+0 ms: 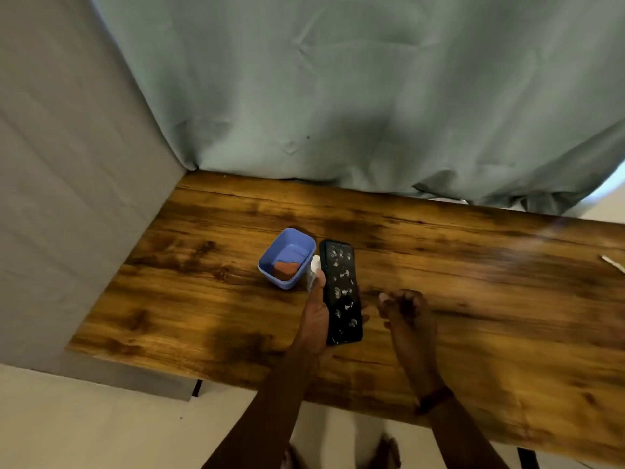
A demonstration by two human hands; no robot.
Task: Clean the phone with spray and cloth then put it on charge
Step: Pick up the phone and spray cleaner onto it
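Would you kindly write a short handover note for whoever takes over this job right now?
Left hand grips the phone by its edges over the table.
Right hand hovers beside it, fingers curled; too blurred to tell if it holds anything.
Spray bottle shows by the left thumb, between the phone and the blue tub; the cloth lies in the tub.
Done, it seems: screen sprayed, white blotches on it.
Left: wipe with the cloth, then charge; no charger clearly in view.
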